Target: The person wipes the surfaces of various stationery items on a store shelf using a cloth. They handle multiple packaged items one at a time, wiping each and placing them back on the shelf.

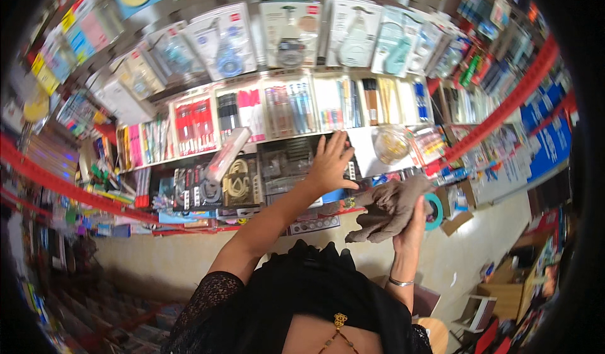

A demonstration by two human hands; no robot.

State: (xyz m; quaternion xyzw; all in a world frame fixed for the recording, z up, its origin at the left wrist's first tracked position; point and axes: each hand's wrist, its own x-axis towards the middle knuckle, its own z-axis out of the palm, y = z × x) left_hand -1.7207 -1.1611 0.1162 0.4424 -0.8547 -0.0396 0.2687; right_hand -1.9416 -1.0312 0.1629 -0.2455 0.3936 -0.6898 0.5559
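My left hand, fingers spread, reaches over dark packages at the front of a store shelf, just below a divided white pen tray. It holds nothing that I can see. My right hand grips a crumpled grey-brown cloth in front of the shelf edge. A teal ring, perhaps a roll of tape, shows beside the right hand; whether the hand touches it I cannot tell. A clear round container with yellow bits stands on a white surface right of my left hand.
Carded correction tapes hang behind the pen tray. A long clear package lies slanted across the tray's front edge. Red shelf rails curve at both sides. An opened cardboard box and a wooden desk are at the right.
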